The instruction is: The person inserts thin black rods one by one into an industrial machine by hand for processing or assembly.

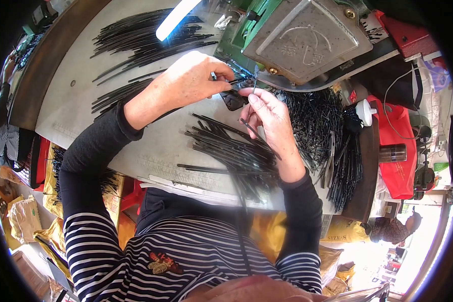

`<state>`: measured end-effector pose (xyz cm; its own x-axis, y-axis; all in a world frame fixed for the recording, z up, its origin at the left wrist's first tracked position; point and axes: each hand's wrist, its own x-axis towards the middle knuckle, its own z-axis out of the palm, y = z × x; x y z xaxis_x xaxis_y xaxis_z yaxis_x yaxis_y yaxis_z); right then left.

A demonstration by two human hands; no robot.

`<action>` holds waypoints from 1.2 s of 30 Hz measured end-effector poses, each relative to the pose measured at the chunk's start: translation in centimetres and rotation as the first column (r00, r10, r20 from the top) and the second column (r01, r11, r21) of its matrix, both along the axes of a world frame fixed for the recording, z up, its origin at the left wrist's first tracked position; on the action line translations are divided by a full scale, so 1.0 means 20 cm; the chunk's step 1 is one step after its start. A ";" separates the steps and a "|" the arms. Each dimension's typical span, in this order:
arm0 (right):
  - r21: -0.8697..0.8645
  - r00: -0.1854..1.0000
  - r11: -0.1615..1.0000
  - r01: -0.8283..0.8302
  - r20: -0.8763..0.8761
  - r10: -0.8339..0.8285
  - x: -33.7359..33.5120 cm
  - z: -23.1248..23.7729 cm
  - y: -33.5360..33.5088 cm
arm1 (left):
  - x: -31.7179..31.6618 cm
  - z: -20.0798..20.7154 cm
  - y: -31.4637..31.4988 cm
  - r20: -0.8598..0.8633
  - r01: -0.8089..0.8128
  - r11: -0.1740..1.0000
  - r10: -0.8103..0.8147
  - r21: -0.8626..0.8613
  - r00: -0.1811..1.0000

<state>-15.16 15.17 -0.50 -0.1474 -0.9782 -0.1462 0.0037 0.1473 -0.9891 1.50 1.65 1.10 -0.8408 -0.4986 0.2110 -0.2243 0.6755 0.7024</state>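
My left hand reaches in beside the needle area of a sewing machine, its thumb and fingers pinched on the end of a thin black strip. Just right of it, my right hand is closed, with a narrow black strip running through its curled fingers. The fingertips of both hands nearly meet below the machine head, where the small parts are hard to make out. Loose black strips lie on the table between my forearms. More strips are spread behind my left hand.
A tangled heap of black strips covers the table right of my right hand, with metal snips beside it. A lit tube lamp hangs above the far strips. A white spool and a red bag are at the right edge.
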 end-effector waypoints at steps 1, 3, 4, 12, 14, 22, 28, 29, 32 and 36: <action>0.001 1.000 1.000 0.000 0.000 0.000 0.00 0.00 0.00 | 0.00 0.00 0.00 -0.012 0.002 1.000 -0.002 0.015 1.000; -0.030 0.999 0.999 0.040 0.008 -0.039 0.00 0.00 0.00 | 0.01 0.01 0.01 -0.021 -0.002 1.000 0.003 0.017 1.000; -0.029 0.999 0.999 0.040 0.008 -0.040 0.00 0.00 0.00 | 0.01 0.01 0.02 -0.030 -0.006 1.000 0.007 0.019 1.000; 0.009 0.999 0.999 -0.045 -0.020 0.045 0.01 0.00 0.01 | 0.00 -0.02 0.00 0.007 0.021 1.000 -0.021 0.023 1.000; 0.009 0.999 0.999 -0.045 -0.022 0.045 0.00 -0.01 0.01 | -0.01 -0.01 0.01 0.045 0.026 0.998 -0.028 0.053 0.999; 0.019 0.999 0.999 -0.042 -0.010 0.042 0.01 -0.01 0.00 | -0.01 0.00 -0.02 0.054 0.085 0.943 -0.108 0.322 0.993; 0.007 0.997 1.000 -0.018 -0.075 0.019 0.02 -0.01 0.01 | -0.01 -0.02 -0.02 0.008 0.099 0.922 -0.110 0.374 0.994; 0.002 0.997 1.000 -0.017 -0.072 0.017 0.02 -0.01 0.01 | -0.01 -0.02 -0.02 0.007 0.099 0.923 -0.110 0.372 0.994; -0.002 0.998 1.000 -0.014 -0.068 0.013 0.02 -0.01 0.01 | -0.01 -0.01 -0.01 0.004 0.091 0.919 -0.100 0.383 0.995; -0.005 0.998 1.000 -0.003 -0.060 0.003 0.02 0.00 0.01 | -0.01 -0.01 -0.02 0.017 0.076 0.922 -0.089 0.380 0.996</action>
